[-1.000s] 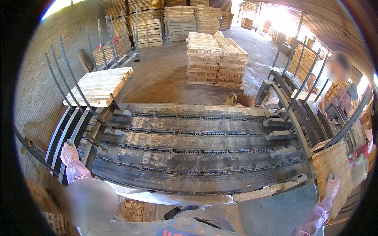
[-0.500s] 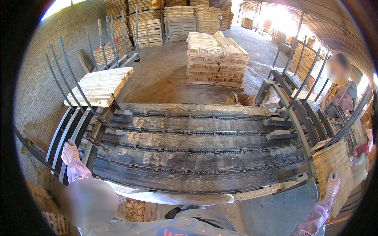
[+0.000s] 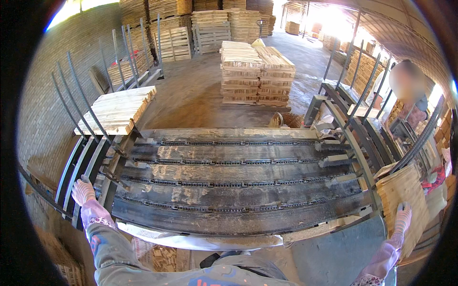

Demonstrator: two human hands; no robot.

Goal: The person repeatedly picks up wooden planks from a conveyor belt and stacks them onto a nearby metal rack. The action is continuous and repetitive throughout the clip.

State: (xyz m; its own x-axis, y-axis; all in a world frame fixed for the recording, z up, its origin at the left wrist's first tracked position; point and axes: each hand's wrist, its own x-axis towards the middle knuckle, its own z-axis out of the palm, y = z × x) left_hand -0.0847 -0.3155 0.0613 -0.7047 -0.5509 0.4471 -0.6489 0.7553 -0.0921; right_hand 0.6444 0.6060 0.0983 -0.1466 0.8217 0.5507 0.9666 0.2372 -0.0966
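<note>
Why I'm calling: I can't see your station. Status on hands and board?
Left hand at metal rails. Right hand on wooden board. Chain conveyor between hands; ribbed post by board's far edge.

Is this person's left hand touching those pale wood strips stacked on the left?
Apart. In the head view, a bare stretch of metal rails shows between the left hand and the pale wood strips.

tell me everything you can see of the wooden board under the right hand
The wooden board is a flat, pale yellow-brown panel with straight edges, curved by the lens, and faint grain. It looks like bare wood. It lies to the person's right, beyond the right end of the dark chain bed. The right hand, in a striped glove, appears to rest on it. Its underside is hidden.
</note>
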